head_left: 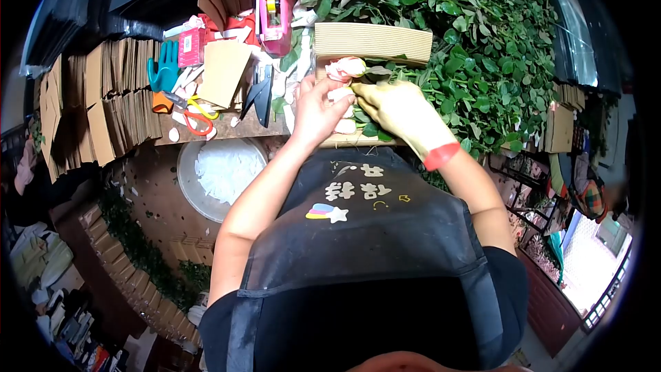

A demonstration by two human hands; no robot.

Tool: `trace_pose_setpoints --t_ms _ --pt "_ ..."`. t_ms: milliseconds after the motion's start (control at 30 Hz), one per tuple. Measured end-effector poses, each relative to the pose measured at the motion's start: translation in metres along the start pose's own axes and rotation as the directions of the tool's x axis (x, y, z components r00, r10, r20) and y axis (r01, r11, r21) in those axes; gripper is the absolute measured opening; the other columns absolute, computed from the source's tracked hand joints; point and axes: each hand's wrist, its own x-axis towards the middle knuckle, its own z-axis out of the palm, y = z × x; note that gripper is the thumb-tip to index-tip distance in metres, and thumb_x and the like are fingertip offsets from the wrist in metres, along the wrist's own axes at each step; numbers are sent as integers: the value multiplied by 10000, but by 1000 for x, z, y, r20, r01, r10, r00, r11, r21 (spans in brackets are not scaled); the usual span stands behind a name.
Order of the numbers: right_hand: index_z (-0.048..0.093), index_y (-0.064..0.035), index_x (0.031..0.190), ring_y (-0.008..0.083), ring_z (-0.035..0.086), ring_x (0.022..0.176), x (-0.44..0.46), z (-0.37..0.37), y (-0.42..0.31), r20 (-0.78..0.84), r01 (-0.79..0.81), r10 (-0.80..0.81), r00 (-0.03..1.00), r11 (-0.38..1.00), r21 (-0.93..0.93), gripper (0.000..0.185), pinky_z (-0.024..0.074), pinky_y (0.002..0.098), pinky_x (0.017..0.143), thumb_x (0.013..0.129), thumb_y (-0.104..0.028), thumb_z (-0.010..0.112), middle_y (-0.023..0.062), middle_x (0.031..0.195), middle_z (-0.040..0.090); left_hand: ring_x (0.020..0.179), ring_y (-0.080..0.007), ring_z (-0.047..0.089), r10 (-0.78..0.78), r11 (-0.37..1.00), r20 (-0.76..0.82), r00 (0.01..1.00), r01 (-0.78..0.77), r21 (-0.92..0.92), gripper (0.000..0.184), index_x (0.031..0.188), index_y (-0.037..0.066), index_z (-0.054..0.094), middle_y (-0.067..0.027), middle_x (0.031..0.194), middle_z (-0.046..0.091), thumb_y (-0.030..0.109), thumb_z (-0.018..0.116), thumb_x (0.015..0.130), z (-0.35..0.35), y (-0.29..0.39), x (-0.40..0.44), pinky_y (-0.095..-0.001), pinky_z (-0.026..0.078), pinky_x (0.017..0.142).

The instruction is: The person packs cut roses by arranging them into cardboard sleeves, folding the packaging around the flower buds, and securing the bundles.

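Pale pink and white rose heads point(345, 68) lie on a piece of ribbed cardboard in front of the apron. My left hand point(318, 108), bare, has its fingers bent around a whitish flower or wrap at the left side. From the right, my right hand point(398, 108), in a pale yellow glove with a red band at the wrist, reaches to the stems just below the blooms, its fingertips pinched together. What lies between those fingertips is too small to tell. Behind the flowers is a ribbed cardboard strip point(373, 42).
Leafy stems point(475, 62) are heaped at the right. Left of my hands are black scissors point(259, 96), orange-handled scissors point(199, 121), a pink tape dispenser point(275, 17), a teal glove point(164, 69) and folded cardboard point(103, 103). Below the table edge stands a bucket point(187, 182) with white pieces.
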Motion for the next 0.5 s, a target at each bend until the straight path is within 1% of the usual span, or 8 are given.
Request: trace_pose_setpoints --t_ms 33,67,133,167,267,333,433,500 --pt "698 -151 1214 318 733 736 -7 -5 -1 -68 -70 75 995 994 81 274 594 454 721 1011 -313 611 135 809 741 1296 -427 467 7 1000 -14 1000 -8 -21 413 1122 137 763 -276 1351 514 354 865 787 3 -3 0 -504 373 1127" --pt "703 -137 1253 345 730 828 -10 -20 -9 -40 -226 232 972 966 124 317 577 446 765 1010 -327 630 149 890 752 1301 -428 466 -3 1000 -4 1000 3 -6 409 1120 138 763 -276 1355 512 349 868 786 1 0 0 -506 375 1126" --pt "702 -129 1250 331 730 826 -10 -17 0 40 -319 317 948 945 71 330 578 434 760 1007 -340 633 150 885 749 1311 -429 465 -22 999 17 1000 21 28 403 1116 139 764 -278 1364 510 337 873 784 -4 7 0 -508 380 1125" --pt "701 -117 1240 319 729 814 -7 -21 -2 70 -319 314 947 944 79 336 578 428 757 1004 -348 638 145 869 745 1315 -429 465 -30 999 15 999 30 15 395 1111 138 765 -276 1361 511 331 875 784 -3 6 0 -507 383 1125" --pt "709 -99 1163 313 719 754 0 -11 -7 -102 -199 198 975 980 0 304 570 426 720 1001 -348 646 130 839 742 1327 -426 465 -36 999 -2 999 36 -16 374 1095 139 767 -269 1354 514 313 881 783 1 2 -1 -501 389 1126" --pt "705 -130 1023 305 719 702 7 12 4 -164 -124 123 979 992 4 236 569 423 687 983 -346 618 107 795 737 1334 -424 464 -14 1000 -12 1000 14 -25 361 1082 143 769 -265 1352 515 305 885 781 1 -1 0 -496 393 1128" --pt "664 -119 827 327 710 705 19 17 5 -137 -107 107 985 994 9 231 550 459 717 945 -309 609 102 797 736 1292 -403 471 24 999 11 1000 -24 26 531 1240 100 665 -237 1317 519 285 876 789 2 -3 2 -488 379 1119" --pt "674 -123 888 317 707 718 17 23 14 -156 -59 56 986 998 -17 181 550 453 702 944 -292 639 98 778 723 1273 -392 470 30 999 5 1000 -31 28 639 1329 76 590 -222 1300 518 279 871 792 1 2 1 -481 370 1115"
